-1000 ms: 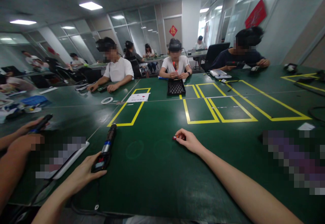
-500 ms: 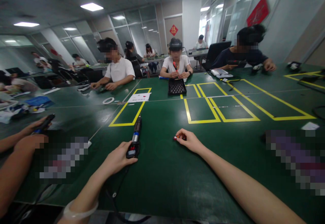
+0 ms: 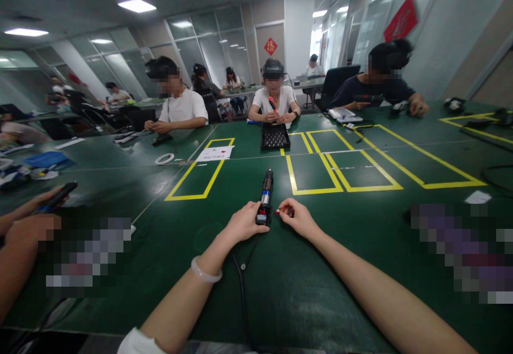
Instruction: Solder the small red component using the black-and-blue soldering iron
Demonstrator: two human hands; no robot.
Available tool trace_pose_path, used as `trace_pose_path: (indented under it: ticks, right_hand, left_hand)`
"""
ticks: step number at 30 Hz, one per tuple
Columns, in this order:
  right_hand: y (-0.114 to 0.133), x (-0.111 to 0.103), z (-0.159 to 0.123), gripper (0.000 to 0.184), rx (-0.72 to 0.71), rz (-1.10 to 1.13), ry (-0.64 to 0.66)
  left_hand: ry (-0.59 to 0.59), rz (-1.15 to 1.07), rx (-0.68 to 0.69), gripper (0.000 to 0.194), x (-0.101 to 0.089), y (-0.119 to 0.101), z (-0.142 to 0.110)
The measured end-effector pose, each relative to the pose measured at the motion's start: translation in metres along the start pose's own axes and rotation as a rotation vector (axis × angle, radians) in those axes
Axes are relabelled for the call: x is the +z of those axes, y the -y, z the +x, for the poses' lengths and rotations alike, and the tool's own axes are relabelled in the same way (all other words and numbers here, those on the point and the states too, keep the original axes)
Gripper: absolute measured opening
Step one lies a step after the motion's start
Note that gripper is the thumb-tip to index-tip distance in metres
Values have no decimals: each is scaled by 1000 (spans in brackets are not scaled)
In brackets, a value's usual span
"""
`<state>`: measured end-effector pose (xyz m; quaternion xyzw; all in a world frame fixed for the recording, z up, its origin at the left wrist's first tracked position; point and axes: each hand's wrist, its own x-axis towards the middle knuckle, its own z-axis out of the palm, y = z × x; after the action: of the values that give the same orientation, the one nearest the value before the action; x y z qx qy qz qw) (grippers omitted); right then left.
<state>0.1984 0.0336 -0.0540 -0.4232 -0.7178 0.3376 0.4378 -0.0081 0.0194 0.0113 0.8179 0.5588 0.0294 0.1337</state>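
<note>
My left hand (image 3: 245, 223) is wrapped round the body of a corded electric screwdriver (image 3: 266, 196). It is dark with a silver and blue band, its tip points away from me, and a black cord trails toward the table's near edge. Just right of it, my right hand (image 3: 300, 217) pinches a small red-and-black piece (image 3: 278, 212) between thumb and fingertips. An orange patch shows under the curled fingers; most of what they hold is hidden. The piece is close beside the screwdriver's body; whether they touch I cannot tell.
Yellow tape rectangles (image 3: 315, 190) mark the green table (image 3: 224, 300). Across it, a person sits behind a black tray (image 3: 275, 144). A printed sheet (image 3: 215, 153) and a white tape roll (image 3: 164, 159) lie far left. At near left, another person's hand holds a dark tool (image 3: 60, 196).
My left hand has carried the electric screwdriver rightward, close to my right hand. My right hand stays in nearly the same place, still pinching the small piece.
</note>
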Motion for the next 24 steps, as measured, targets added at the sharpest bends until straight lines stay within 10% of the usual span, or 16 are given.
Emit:
trace_pose_path:
  ticks: [24]
  right_hand:
    - [15, 1, -5, 28, -53, -38, 72]
  left_hand:
    - [-100, 63, -147, 62, 6, -33, 0]
